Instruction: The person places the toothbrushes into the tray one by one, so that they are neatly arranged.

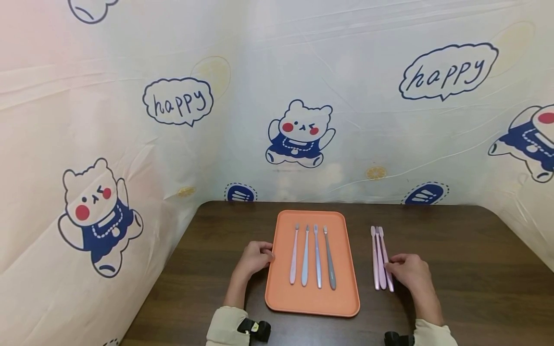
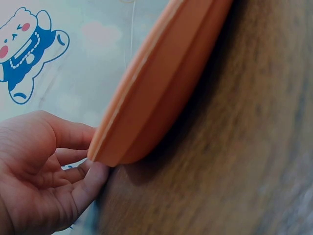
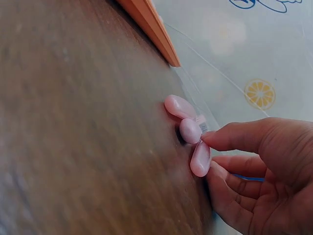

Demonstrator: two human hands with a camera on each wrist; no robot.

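Observation:
An orange tray [image 1: 311,302] lies on the table, bearing several toothbrushes side by side: a pink one [image 1: 293,269], a light blue one [image 1: 305,271], a blue one [image 1: 318,269] and a dark grey one [image 1: 331,271]. My left hand [image 1: 254,258] pinches the tray's left rim between thumb and fingers. Right of the tray, three pink toothbrushes lie close together, heads pointing away. The fingertips of my right hand [image 1: 409,273] pinch the rightmost pink toothbrush [image 1: 390,283] along its handle. In the right wrist view its rounded handle end [image 3: 200,164] shows beside the middle brush's end [image 3: 190,131].
Beneath everything is a dark brown wooden table [image 1: 476,269]. A pale curtain [image 1: 346,72] printed with bears and "happy" bubbles hangs behind and along the sides. A black wrist strap [image 1: 255,329] sits over the left sleeve.

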